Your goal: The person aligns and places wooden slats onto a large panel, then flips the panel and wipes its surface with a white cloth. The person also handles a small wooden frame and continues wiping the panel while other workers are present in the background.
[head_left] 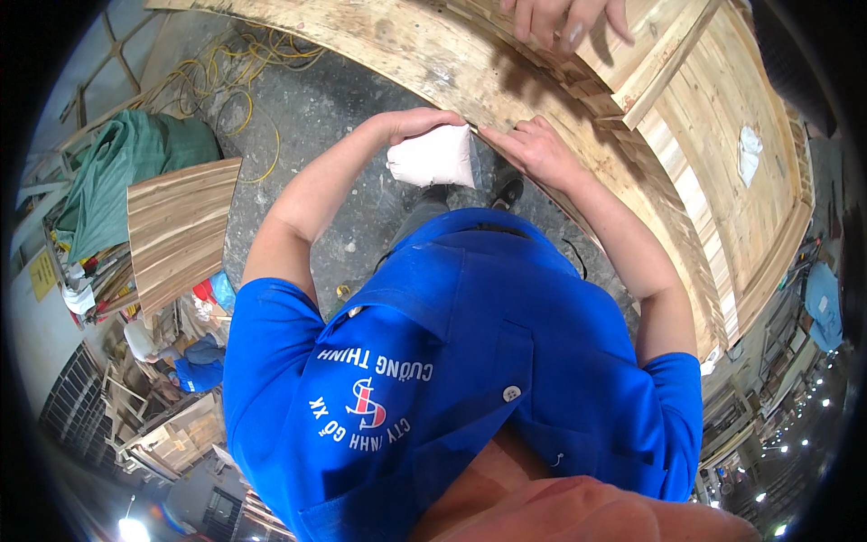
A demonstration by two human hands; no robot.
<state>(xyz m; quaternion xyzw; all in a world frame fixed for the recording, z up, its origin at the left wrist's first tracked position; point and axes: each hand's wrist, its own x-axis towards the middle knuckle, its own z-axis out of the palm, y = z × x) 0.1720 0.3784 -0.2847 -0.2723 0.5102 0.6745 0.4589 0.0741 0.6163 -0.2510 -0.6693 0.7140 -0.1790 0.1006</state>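
My left hand is closed on the far side of a plump white bag. The bag hangs just off the near edge of a wooden tabletop, and its right side looks like clear plastic. To the right, my right hand rests by the same edge. Its index finger stretches toward the bag, the other fingers are partly bent, and nothing shows in it. Another person's hand reaches over the wood from the top, with fingers spread.
A raised wooden frame with panels stands at the right, a crumpled white cloth on it. At the left are a curved wood panel, a green tarp and tangled yellow cables on the grey floor.
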